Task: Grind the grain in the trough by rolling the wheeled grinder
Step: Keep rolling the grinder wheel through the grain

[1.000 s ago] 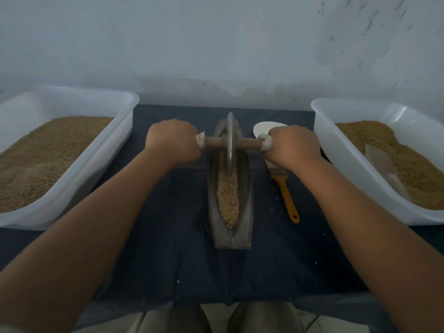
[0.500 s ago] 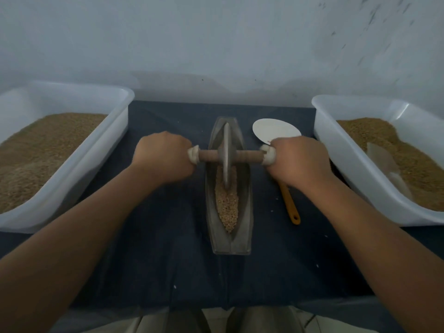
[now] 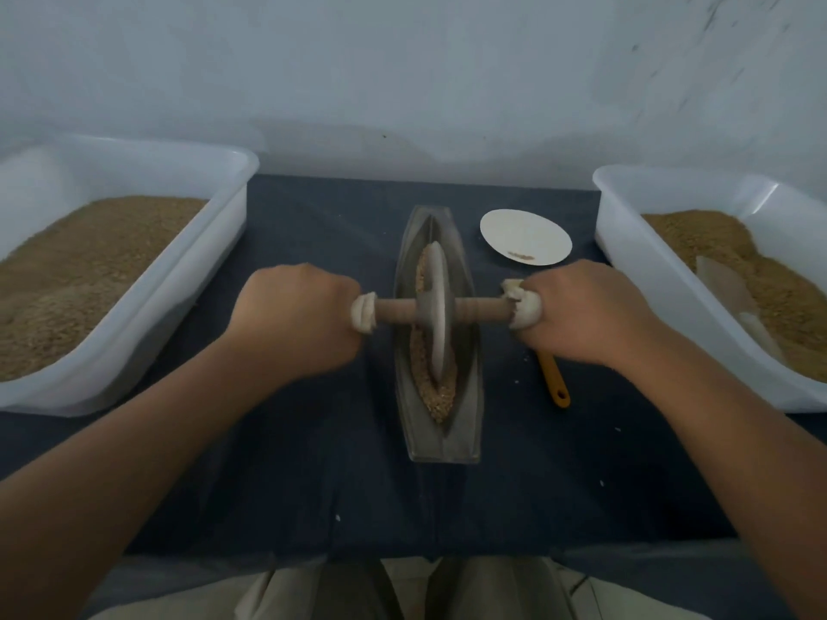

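A long grey boat-shaped trough [image 3: 443, 436] lies lengthwise on the dark blue cloth, with tan grain [image 3: 436, 400] along its groove. The grinder's metal wheel [image 3: 436, 315] stands upright in the groove near the trough's middle, on a wooden axle [image 3: 481, 308] that crosses the trough. My left hand [image 3: 297, 317] grips the axle's left end, by a pale wrapped collar. My right hand [image 3: 586, 313] grips the right end, over a similar pale wrap. Grain under the wheel is hidden.
A white tub of grain [image 3: 121, 279] stands at the left, another white tub [image 3: 698, 279] with grain and a clear scoop at the right. A white paper plate [image 3: 526, 234] lies behind my right hand. An orange-handled brush [image 3: 555, 382] lies beside the trough.
Both hands have pulled the grinder toward me along the trough, from its far end to about its middle. The plate is now uncovered behind my right hand.
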`<move>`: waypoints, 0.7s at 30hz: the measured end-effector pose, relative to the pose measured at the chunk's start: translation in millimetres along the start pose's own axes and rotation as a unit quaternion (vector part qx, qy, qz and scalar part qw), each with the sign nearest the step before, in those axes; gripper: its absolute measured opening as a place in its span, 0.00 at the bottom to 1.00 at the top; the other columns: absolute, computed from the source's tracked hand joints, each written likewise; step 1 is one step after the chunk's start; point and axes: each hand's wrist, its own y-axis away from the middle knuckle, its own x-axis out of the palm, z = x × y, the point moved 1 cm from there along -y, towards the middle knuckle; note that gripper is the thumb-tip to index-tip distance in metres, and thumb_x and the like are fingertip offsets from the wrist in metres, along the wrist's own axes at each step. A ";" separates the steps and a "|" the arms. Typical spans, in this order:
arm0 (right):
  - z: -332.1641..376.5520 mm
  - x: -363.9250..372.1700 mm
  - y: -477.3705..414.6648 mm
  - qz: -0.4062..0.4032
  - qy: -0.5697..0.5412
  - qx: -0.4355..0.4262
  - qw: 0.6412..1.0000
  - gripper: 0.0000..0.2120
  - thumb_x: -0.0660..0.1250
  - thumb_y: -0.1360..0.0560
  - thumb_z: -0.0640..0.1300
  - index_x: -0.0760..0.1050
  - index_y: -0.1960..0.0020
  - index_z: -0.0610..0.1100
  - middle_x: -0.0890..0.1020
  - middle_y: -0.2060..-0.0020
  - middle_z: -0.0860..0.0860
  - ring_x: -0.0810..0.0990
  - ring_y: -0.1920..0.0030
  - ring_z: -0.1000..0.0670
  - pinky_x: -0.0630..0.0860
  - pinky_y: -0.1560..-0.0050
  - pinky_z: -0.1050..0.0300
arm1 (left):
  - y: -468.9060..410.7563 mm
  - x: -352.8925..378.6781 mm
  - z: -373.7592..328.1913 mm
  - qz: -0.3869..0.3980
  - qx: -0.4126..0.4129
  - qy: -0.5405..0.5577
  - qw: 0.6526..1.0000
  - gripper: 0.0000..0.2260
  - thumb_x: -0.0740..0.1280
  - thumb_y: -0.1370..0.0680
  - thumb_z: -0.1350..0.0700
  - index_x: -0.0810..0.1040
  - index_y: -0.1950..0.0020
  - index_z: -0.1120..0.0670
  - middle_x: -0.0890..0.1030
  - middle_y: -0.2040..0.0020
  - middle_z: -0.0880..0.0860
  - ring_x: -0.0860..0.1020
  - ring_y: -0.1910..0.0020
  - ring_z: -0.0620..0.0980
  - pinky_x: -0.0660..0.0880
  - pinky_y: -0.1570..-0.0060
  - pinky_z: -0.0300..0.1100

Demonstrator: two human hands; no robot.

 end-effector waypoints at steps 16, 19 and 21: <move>-1.5 1.0 19.1 0.091 -0.048 0.027 0.994 0.12 0.63 0.33 0.63 0.75 0.63 0.56 0.78 0.70 0.56 0.77 0.67 0.56 0.71 0.68 0.53 | -5.9 -16.4 -7.7 -0.055 0.034 -0.023 0.998 0.17 0.57 0.26 0.39 0.64 0.71 0.47 0.65 0.77 0.44 0.62 0.79 0.45 0.54 0.72 0.34; 2.1 5.1 -3.1 0.002 -0.017 0.042 0.999 0.14 0.64 0.26 0.63 0.74 0.62 0.55 0.78 0.70 0.56 0.76 0.68 0.54 0.71 0.68 0.55 | -34.0 0.9 -1.9 0.052 -0.013 -0.011 0.999 0.15 0.62 0.26 0.40 0.71 0.68 0.47 0.72 0.71 0.45 0.71 0.73 0.48 0.60 0.71 0.38; 3.5 5.6 -30.6 -0.063 0.002 0.056 0.996 0.16 0.63 0.22 0.61 0.73 0.63 0.53 0.77 0.69 0.54 0.74 0.68 0.53 0.72 0.66 0.54 | -61.6 10.1 3.0 0.088 -0.057 0.016 0.994 0.13 0.63 0.27 0.41 0.74 0.65 0.48 0.76 0.67 0.46 0.74 0.68 0.50 0.66 0.69 0.41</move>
